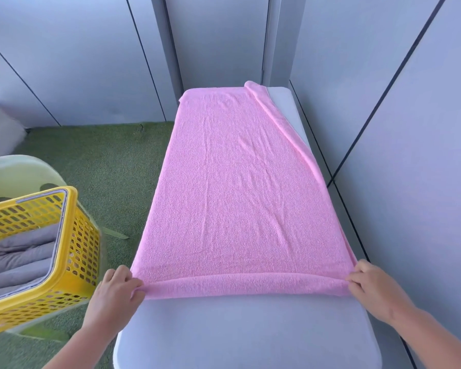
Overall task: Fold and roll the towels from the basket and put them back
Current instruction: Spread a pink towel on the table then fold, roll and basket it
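A pink towel (237,182) lies flat along a long grey padded table (245,331), folded lengthwise, its right edge doubled over. Its near end is turned into a short roll across the table's width. My left hand (116,291) pinches the left end of that roll. My right hand (373,284) pinches the right end. A yellow perforated basket (83,235) stands at the left on a pale green stool, holding rolled grey towels (19,251).
Grey wall panels close in the table's right side and far end. Green turf floor (112,166) lies between table and basket. The pale green stool (19,171) shows behind the basket. The table's near part is bare grey padding.
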Demonstrator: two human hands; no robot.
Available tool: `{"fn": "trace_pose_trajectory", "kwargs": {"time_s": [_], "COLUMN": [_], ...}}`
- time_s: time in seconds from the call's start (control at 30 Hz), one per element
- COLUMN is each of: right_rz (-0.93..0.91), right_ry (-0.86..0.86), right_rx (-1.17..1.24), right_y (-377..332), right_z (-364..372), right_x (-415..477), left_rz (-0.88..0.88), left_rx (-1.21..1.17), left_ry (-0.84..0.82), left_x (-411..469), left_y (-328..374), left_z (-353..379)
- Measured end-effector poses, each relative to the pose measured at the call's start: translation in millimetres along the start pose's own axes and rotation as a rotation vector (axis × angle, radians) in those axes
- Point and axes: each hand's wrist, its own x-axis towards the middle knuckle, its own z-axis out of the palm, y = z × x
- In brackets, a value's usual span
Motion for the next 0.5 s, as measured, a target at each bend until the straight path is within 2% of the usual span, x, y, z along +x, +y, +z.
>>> {"fn": "trace_pose_trajectory", "kwargs": {"time_s": [0.1, 0.2, 0.3, 0.37, 0.5], "right_rz": [0.051, -0.013, -0.070, -0.090, -0.116], "right_ry": [0.096, 0.073, 0.056, 0.074, 0.040], "right_rx": [0.101, 0.101, 0.045, 0.016, -0.067], "right_y": [-12.1, -16.9, -15.3, -14.1, -19.2], "right_z": [-3.1, -3.7, 0.2, 4.4, 0.4], "right_x": [3.6, 2.0, 3.1, 8.3, 18.3], "left_rz": [-0.101, -0.023, 0.061, 0.106, 0.110], "left_rx": [-0.148, -0.196, -0.145, -0.124, -0.099], "left_ry": [0.018, -0.011, -0.078, -0.066, -0.055], "left_x": [6.8, 7.1, 5.7, 7.3, 13.4], "left_y": [13.3, 22.0, 22.3, 19.0, 10.6], "left_z": [1.5, 4.3, 2.9, 2.8, 6.3]}}
